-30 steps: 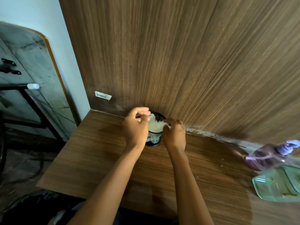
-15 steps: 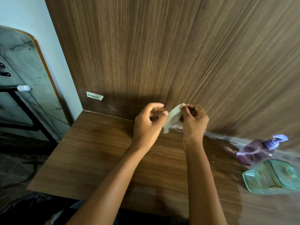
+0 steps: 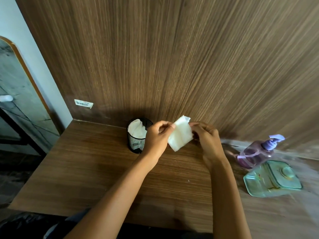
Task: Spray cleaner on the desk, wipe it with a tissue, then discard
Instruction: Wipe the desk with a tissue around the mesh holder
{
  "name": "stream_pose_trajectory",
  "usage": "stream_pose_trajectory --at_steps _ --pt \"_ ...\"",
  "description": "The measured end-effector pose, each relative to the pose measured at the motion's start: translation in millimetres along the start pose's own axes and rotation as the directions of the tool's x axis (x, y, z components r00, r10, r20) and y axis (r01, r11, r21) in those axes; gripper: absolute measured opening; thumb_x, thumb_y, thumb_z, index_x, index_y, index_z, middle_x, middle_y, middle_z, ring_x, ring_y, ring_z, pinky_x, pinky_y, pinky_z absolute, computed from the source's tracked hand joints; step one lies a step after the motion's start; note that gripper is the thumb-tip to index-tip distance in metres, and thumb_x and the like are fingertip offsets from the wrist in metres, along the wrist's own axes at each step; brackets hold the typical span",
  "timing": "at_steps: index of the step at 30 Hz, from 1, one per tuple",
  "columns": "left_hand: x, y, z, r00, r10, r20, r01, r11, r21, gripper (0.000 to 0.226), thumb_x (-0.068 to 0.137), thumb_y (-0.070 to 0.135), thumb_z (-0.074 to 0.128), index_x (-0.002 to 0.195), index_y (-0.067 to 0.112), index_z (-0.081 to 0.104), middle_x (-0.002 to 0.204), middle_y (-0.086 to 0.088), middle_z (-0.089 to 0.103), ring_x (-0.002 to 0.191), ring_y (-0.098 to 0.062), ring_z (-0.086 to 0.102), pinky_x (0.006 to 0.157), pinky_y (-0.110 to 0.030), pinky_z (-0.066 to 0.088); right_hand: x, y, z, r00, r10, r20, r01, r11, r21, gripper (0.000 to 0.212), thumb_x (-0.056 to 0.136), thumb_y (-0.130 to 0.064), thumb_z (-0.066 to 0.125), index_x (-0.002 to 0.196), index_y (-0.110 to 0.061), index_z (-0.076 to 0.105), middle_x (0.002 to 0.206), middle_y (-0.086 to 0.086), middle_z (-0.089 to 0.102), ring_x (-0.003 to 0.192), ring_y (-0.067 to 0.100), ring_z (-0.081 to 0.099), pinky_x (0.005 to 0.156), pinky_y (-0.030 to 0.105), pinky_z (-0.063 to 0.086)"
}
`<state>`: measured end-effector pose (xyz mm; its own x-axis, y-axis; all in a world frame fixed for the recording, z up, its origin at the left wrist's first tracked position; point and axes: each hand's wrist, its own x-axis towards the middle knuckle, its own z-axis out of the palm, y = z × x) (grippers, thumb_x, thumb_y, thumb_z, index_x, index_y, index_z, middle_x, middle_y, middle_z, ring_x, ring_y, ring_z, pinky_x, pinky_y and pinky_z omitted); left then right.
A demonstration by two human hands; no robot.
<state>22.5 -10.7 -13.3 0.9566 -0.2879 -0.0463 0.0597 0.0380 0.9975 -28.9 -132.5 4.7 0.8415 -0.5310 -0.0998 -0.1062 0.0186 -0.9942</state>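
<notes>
Both forearms reach out over the bare near stretch of the wooden table [image 3: 89,173], and at their ends the left hand [image 3: 156,137] and the right hand [image 3: 207,137] meet just above the surface, each with fingers curled in and pinched on an opposite edge of one white tissue [image 3: 180,133]. It hangs between them as a folded, roughly rectangular pad, clear of the wood as far as I can judge, with its long axis tilted: the lower corner droops toward the person and a little to the left hand's side, the upper corner points away toward the wooden back panel [image 3: 172,57]. It looks feather-light and limp, soft enough to crumple and likely to tear if the two hands pull apart hard, so the edges where the fingertips already pinch seem the sensible place to hold it, or a loose bunch in one palm for wiping. Just beyond the left hand, partly hidden by it, stands a black mesh cup [image 3: 136,144] with more white tissue stuffed in its mouth. Well off to the right hand's outer side sits the purple pump bottle [image 3: 255,152], its nozzle pointing further right, with a green lidded container [image 3: 272,180] just in front of it.
</notes>
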Motion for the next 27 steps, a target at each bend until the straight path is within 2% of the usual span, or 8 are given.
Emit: stream_pose_trajectory --at_steps 2,4,6,11,15,19,25,27 --pt "0 0 2 0.997 -0.080 -0.009 0.080 0.995 -0.061 0.007 0.089 0.020 0.060 0.082 0.020 0.060 0.081 0.007 0.063 0.078 -0.008 0.060 0.075 -0.038 0.053 -3 3 -4 0.986 0.039 0.163 -0.040 0.999 0.005 0.018 0.088 -0.007 0.057 0.081 -0.017 0.070 0.076 0.004 0.069 0.070 0.014 0.062 0.063 0.024 0.050" --pt "-1 -1 4 0.997 -0.078 -0.017 0.077 0.996 -0.053 0.013 0.090 0.019 0.058 0.078 0.026 0.060 0.081 0.009 0.063 0.077 -0.004 0.059 0.071 -0.030 0.053 -5 5 -3 0.975 0.007 0.223 -0.002 1.000 -0.022 0.015 0.085 -0.001 0.061 0.085 -0.015 0.068 0.077 0.007 0.065 0.067 0.012 0.061 0.059 0.021 0.050" --pt "-2 0 6 0.997 -0.071 -0.002 0.071 0.997 -0.036 0.017 0.091 0.015 0.056 0.079 0.025 0.062 0.081 0.011 0.062 0.075 -0.001 0.058 0.063 -0.016 0.049 -5 4 1 0.979 -0.070 0.189 0.089 0.992 -0.093 0.013 0.082 -0.001 0.065 0.083 -0.013 0.068 0.073 0.003 0.065 0.061 0.006 0.060 0.055 0.017 0.049" --pt "-6 4 7 0.997 -0.067 0.046 0.069 0.997 -0.046 0.010 0.095 0.022 0.049 0.095 0.022 0.058 0.084 0.009 0.059 0.068 -0.001 0.061 0.050 -0.022 0.054 0 2 4 0.988 -0.147 0.045 0.151 0.983 -0.107 0.013 0.078 -0.007 0.071 0.074 -0.019 0.066 0.076 -0.002 0.070 0.068 0.002 0.065 0.063 0.014 0.052" --pt "-7 7 5 0.997 0.008 0.070 -0.010 1.000 0.027 0.016 0.092 0.029 0.053 0.097 0.016 0.060 0.094 -0.002 0.062 0.095 -0.019 0.061 0.086 -0.042 0.051 1 2 -1 0.988 -0.154 0.027 0.156 0.978 -0.138 0.017 0.076 -0.004 0.073 0.070 -0.014 0.060 0.075 0.003 0.066 0.072 0.011 0.064 0.065 0.022 0.054" --pt "-6 3 1 0.998 0.054 0.028 -0.057 0.987 0.152 0.011 0.087 0.017 0.062 0.093 0.008 0.064 0.094 -0.006 0.066 0.097 -0.022 0.063 0.088 -0.044 0.052 -1 1 2 0.989 -0.140 0.038 0.143 0.985 -0.096 0.017 0.082 -0.003 0.066 0.073 -0.017 0.063 0.078 0.000 0.068 0.076 0.012 0.065 0.067 0.026 0.055" --pt "-1 6 -6 0.954 -0.297 0.038 0.296 0.915 -0.274 0.007 0.088 0.018 0.052 0.084 0.019 0.058 0.091 -0.007 0.065 0.088 -0.023 0.064 0.070 -0.036 0.054 0 0 3 0.995 -0.039 -0.092 0.045 0.997 0.066 0.011 0.088 -0.005 0.058 0.081 -0.014 0.060 0.085 0.001 0.063 0.083 0.012 0.061 0.063 0.026 0.052" --pt "-1 9 -5 0.952 -0.300 0.055 0.300 0.888 -0.349 0.009 0.088 0.013 0.053 0.082 0.019 0.057 0.088 -0.004 0.062 0.082 -0.019 0.061 0.067 -0.033 0.051 1 2 3 0.985 -0.074 -0.156 0.057 0.993 -0.107 0.009 0.086 -0.005 0.061 0.094 -0.010 0.062 0.093 0.003 0.063 0.090 0.015 0.059 0.071 0.029 0.052"
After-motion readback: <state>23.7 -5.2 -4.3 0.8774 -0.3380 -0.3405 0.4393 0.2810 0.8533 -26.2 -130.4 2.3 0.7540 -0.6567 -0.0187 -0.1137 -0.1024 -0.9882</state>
